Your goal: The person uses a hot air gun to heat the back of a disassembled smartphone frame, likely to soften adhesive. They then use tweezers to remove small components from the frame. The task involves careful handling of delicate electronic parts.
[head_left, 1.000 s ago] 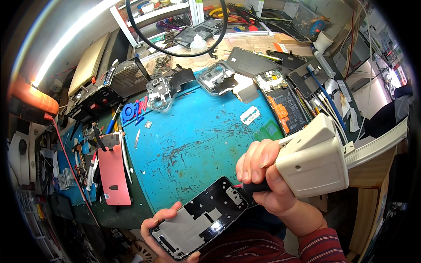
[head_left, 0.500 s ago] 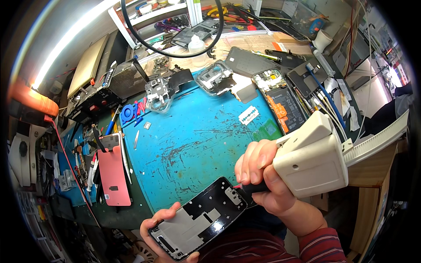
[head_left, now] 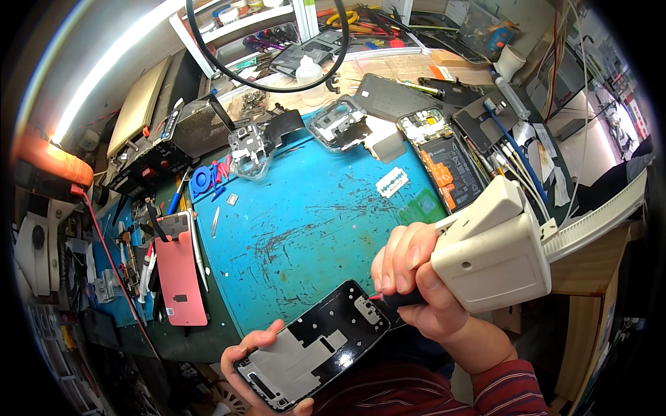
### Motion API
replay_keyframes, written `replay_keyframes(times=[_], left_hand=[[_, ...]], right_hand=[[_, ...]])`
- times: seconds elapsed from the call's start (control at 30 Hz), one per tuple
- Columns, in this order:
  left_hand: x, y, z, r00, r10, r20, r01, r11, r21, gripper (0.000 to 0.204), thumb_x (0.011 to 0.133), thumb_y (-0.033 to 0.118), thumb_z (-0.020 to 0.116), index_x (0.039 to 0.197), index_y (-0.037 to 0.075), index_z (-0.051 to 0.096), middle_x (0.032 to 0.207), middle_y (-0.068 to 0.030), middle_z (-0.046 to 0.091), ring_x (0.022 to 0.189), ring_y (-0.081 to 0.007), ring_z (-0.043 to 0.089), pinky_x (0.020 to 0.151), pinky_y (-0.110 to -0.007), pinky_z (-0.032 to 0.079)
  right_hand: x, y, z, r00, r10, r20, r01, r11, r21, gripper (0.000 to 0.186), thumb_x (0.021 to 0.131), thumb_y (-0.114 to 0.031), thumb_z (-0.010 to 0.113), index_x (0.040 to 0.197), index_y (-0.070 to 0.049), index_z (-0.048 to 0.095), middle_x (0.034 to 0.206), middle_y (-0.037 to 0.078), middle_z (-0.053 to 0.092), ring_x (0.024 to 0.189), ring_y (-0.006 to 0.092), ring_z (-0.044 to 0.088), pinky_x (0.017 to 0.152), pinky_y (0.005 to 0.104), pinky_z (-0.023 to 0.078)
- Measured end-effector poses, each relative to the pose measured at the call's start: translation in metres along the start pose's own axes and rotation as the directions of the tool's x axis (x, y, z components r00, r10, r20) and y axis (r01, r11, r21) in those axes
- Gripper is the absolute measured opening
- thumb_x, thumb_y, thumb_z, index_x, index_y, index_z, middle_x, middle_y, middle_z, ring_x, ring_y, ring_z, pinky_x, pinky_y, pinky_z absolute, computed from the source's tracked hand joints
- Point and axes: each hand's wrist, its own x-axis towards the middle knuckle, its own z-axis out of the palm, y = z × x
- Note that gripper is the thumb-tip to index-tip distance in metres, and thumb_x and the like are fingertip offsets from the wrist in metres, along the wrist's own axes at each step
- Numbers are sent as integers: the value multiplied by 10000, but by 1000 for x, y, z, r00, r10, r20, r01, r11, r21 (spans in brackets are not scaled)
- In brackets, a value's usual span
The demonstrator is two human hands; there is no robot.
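Note:
In my left hand (head_left: 253, 350) is a black phone frame (head_left: 316, 350), tilted, gripped along its lower-left end with fingers and thumb at its edges. Grey patches and small cutouts mark its upward side. Close to the frame's upper right end, my right hand (head_left: 423, 281) is closed on a black-handled tool (head_left: 402, 299) with a thin pinkish-red tip. That tip is at or very near the frame's edge; I cannot tell whether it touches. A white clamp-like device (head_left: 492, 256) with a ribbed arm covers part of the right hand and wrist from view.
The scratched blue mat (head_left: 298, 215) holds a razor blade (head_left: 393, 182) and an opened phone (head_left: 444, 159) with an orange-marked battery. Phone parts (head_left: 338, 125) and a white bottle (head_left: 310, 73) stand farther back. A pink phone back panel (head_left: 179, 277) lies at the left.

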Motion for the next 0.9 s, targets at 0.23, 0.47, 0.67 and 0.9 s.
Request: replay_keyframes(times=[0.23,0.47,0.67,0.9], left_hand=[[-1,3,2,1000,-15,-18,14,1000,-19,1209,525,556,944,1403,100,249,1266,-112,442,1280,-279,476,1104,-445,380],[-1,0,-1,1000,11,11,-10,999,-41,1192,543,533,946,1409,103,248,1281,-119,440,1294,-281,470,1099,-448,395],[-1,-1,-1,1000,15,10,-14,999,-36,1191,547,543,941,1413,109,247,1287,-121,438,1297,-281,470,1090,-449,411],[0,-2,0,1000,27,12,-27,999,-33,1197,542,550,940,1412,109,247,1286,-116,437,1294,-275,472,1091,-443,414]], right_hand=[[-1,0,-1,1000,10,18,-9,1000,-7,161,980,-264,590,969,-127,506,790,-2,491,742,145,505,693,317,463],[-3,-3,-1,1000,25,12,-25,1000,-12,178,983,-276,592,961,-126,497,795,-2,487,751,143,503,697,317,464],[-3,-2,-3,1000,10,25,-11,1000,5,164,985,-265,586,970,-125,504,793,-3,487,753,142,501,699,315,464],[-6,-1,-3,1000,9,19,-9,999,32,141,984,-243,582,990,-119,515,787,-2,490,752,142,497,696,313,462]])
